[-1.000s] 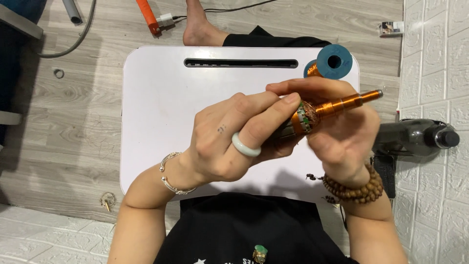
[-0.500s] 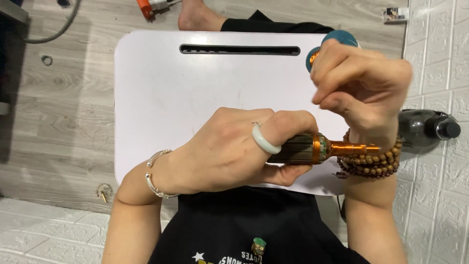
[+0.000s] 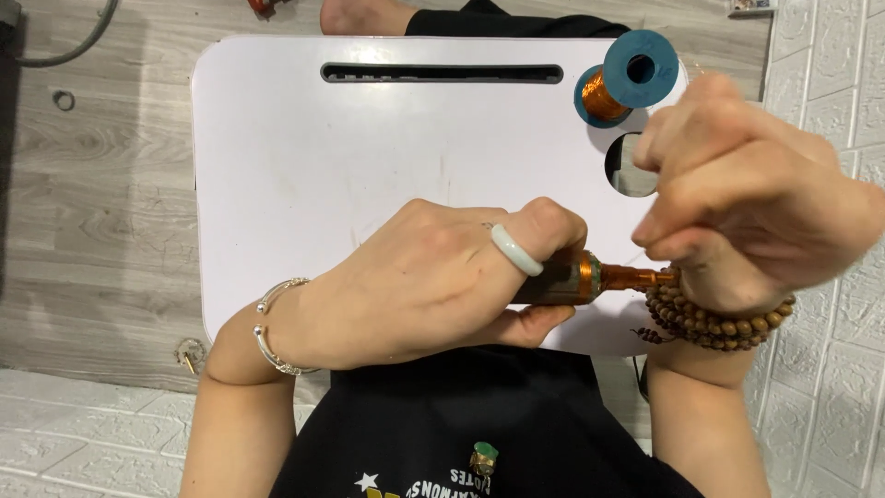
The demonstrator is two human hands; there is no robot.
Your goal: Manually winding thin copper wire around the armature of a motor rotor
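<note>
Left hand: the left hand [image 3: 433, 277] is clenched around the dark body of a tool [image 3: 576, 278] with an orange metal neck, and holds it lying sideways above the near edge of the worktop [image 3: 304, 166].
Right hand: the right hand [image 3: 747, 203] is raised above the tip of the tool, fingers curled and pinched together; a very thin wire seems to be between them, but I cannot tell for sure.
Tool position: near the right front corner of the worktop, its orange end hidden behind the bead bracelet [image 3: 714, 318].
Around: a blue spool [image 3: 627, 78] with copper wire stands at the far right corner, just beside a round hole [image 3: 627, 166] in the worktop; a long slot [image 3: 442, 72] runs along the far edge.
In the way: the right hand covers part of the round hole and the tool tip.
Change: half a second ago the right hand was higher, in front of the spool; now it is lower and the spool is fully visible.
</note>
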